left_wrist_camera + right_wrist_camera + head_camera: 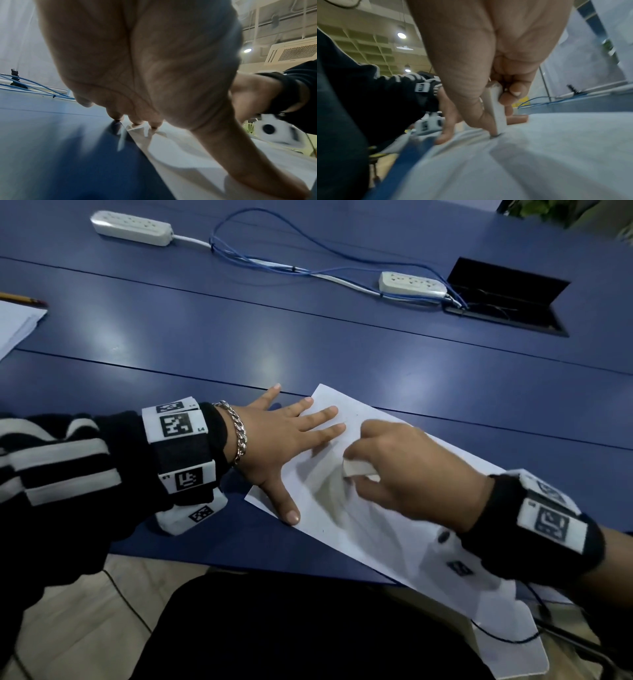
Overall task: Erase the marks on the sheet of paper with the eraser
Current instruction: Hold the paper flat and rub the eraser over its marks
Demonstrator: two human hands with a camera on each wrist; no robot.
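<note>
A white sheet of paper (387, 529) lies slanted on the blue table (239, 344), its near end hanging over the table's front edge. My left hand (291, 440) lies flat with spread fingers (154, 124) on the sheet's left end and presses it down. My right hand (394, 467) pinches a white eraser (358, 469) between thumb and fingers. In the right wrist view the eraser (496, 111) stands steeply, its lower corner touching the paper (539, 148), which wrinkles around that spot. A small dark mark shows under that corner. The hand looks motion-blurred.
Two white power strips (132, 227) (412, 284) with blue cables (274, 258) lie at the back of the table beside an open cable hatch (507, 299). A paper stack (17, 323) and a pencil (24, 299) sit at the far left.
</note>
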